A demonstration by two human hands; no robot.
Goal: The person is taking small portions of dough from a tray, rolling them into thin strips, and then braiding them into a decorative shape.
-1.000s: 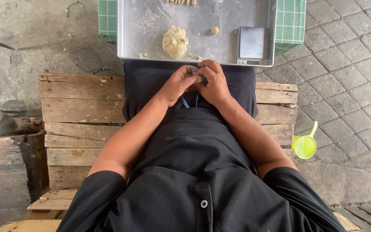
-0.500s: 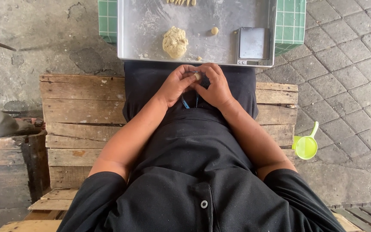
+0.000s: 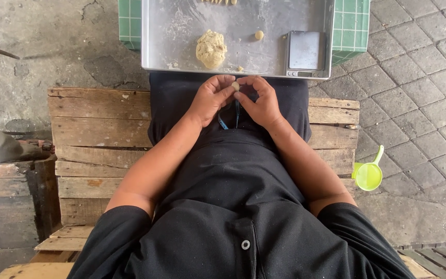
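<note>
A small pale dough piece [image 3: 236, 86] is pinched between the fingertips of my left hand [image 3: 210, 98] and my right hand [image 3: 259, 101], just above my lap. In front of them lies a floured metal tray [image 3: 264, 59]. On it rest a large dough lump [image 3: 211, 49], a small dough ball [image 3: 259, 35] and a small grey digital scale [image 3: 305, 51]. Shaped dough pieces [image 3: 218, 2] show at the tray's far edge. A blue strip hangs below my hands.
I sit on a wooden pallet bench [image 3: 94, 139]. The tray rests on a green tiled stand [image 3: 352, 26]. A lime-green plastic scoop [image 3: 369, 174] lies on the paved ground at right. A dark wooden crate [image 3: 11, 196] stands at left.
My fingers have opened a little, so the small dough piece between the fingertips now shows. The hands stay in the same place.
</note>
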